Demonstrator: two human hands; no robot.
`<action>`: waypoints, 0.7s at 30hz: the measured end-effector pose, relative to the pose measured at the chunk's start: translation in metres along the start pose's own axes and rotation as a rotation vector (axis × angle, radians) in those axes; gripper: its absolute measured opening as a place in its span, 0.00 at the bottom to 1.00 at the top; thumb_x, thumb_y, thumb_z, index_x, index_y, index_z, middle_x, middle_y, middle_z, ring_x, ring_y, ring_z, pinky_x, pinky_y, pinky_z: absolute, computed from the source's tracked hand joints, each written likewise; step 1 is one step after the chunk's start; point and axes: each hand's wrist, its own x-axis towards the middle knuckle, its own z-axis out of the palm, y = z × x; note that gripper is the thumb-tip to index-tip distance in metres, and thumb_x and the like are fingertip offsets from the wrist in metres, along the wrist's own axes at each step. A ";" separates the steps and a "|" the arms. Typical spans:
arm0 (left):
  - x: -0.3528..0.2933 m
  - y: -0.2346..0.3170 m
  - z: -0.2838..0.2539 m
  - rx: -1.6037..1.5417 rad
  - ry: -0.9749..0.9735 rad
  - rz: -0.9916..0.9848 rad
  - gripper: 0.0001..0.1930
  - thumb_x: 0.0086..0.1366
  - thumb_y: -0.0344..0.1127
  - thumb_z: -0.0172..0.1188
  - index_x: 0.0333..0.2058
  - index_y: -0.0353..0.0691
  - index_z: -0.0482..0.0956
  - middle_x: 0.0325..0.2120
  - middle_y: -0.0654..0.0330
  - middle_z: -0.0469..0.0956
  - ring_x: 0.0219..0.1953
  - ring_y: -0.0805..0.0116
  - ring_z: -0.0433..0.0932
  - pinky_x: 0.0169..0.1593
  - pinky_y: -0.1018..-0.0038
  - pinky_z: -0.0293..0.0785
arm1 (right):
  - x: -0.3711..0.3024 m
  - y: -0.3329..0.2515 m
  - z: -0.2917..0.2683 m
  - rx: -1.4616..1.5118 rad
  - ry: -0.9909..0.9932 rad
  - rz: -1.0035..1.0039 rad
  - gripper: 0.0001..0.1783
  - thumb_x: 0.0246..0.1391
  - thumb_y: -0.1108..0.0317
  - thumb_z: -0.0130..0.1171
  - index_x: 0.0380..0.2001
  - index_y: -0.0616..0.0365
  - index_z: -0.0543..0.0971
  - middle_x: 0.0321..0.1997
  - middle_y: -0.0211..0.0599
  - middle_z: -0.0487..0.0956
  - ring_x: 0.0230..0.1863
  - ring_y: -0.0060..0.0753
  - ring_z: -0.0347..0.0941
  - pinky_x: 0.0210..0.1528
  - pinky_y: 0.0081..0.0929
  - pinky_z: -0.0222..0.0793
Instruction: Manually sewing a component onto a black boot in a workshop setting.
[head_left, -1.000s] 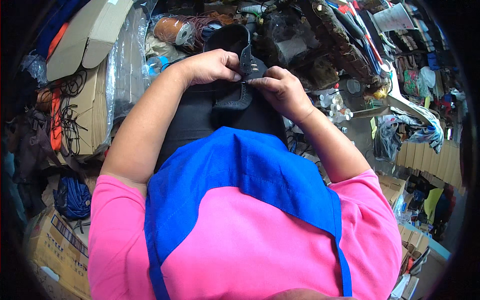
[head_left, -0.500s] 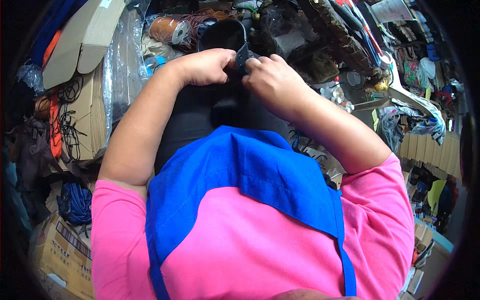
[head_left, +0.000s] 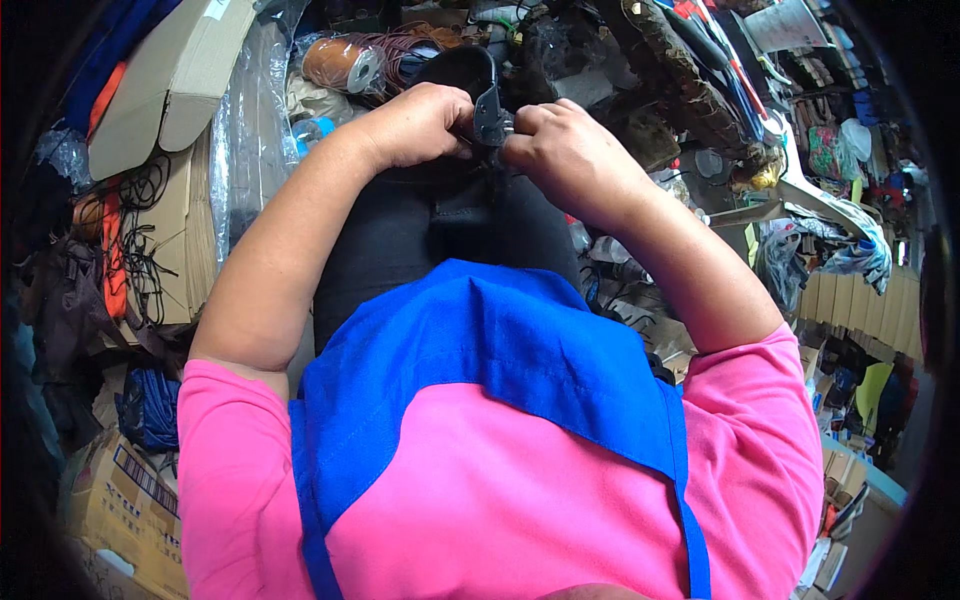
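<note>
A black belt (head_left: 487,112) curves up in a loop above my lap, with small holes or studs along its edge. My left hand (head_left: 425,125) is closed on the near left part of the loop, thumb side toward the middle. My right hand (head_left: 575,155) has its fingers curled at the belt's right side. A small shiny bit, perhaps metal, shows by its fingertips. My right palm is hidden, and so is the lower part of the belt between the hands.
A spool of orange-brown cord (head_left: 343,65) in plastic wrap lies beyond my left hand. Flattened cardboard (head_left: 160,85) and a clear plastic sheet stand at left. Cluttered bags and tools fill the right, beside a pale curved frame (head_left: 825,195). A printed carton (head_left: 125,505) sits lower left.
My right hand has shifted right and slightly down, opening a wider gap to my left hand. More of the belt's end shows between them. My left hand has tilted slightly.
</note>
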 end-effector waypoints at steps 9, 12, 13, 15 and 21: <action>0.002 0.004 0.006 -0.018 0.084 -0.033 0.15 0.44 0.25 0.67 0.34 0.36 0.78 0.35 0.56 0.77 0.41 0.60 0.77 0.46 0.71 0.72 | 0.004 0.001 0.038 0.081 0.067 0.082 0.07 0.47 0.65 0.60 0.27 0.55 0.80 0.30 0.40 0.76 0.34 0.43 0.75 0.39 0.35 0.71; -0.019 0.028 0.021 0.204 0.538 0.007 0.18 0.45 0.28 0.68 0.38 0.36 0.77 0.39 0.56 0.75 0.43 0.56 0.75 0.48 0.69 0.72 | -0.010 0.005 0.051 0.637 0.244 0.352 0.12 0.41 0.64 0.70 0.31 0.53 0.82 0.29 0.36 0.75 0.31 0.37 0.75 0.35 0.31 0.73; -0.027 0.036 0.026 0.242 0.565 -0.045 0.22 0.47 0.29 0.67 0.43 0.37 0.74 0.45 0.55 0.73 0.48 0.53 0.74 0.50 0.66 0.71 | -0.015 0.006 0.054 0.639 0.246 0.356 0.12 0.41 0.64 0.70 0.31 0.53 0.82 0.29 0.36 0.75 0.31 0.37 0.75 0.35 0.31 0.73; -0.051 0.051 0.033 0.236 0.616 -0.057 0.23 0.50 0.28 0.64 0.47 0.37 0.72 0.44 0.53 0.75 0.47 0.53 0.75 0.50 0.66 0.72 | -0.025 0.007 0.058 0.724 0.309 0.439 0.10 0.42 0.65 0.70 0.30 0.55 0.82 0.29 0.35 0.75 0.30 0.31 0.74 0.34 0.26 0.72; -0.113 0.054 0.008 0.258 0.414 -0.276 0.15 0.56 0.28 0.60 0.44 0.36 0.76 0.36 0.50 0.79 0.41 0.54 0.79 0.45 0.67 0.73 | -0.074 0.036 0.015 1.966 0.462 0.589 0.15 0.61 0.58 0.51 0.47 0.51 0.75 0.26 0.24 0.73 0.33 0.25 0.70 0.52 0.34 0.66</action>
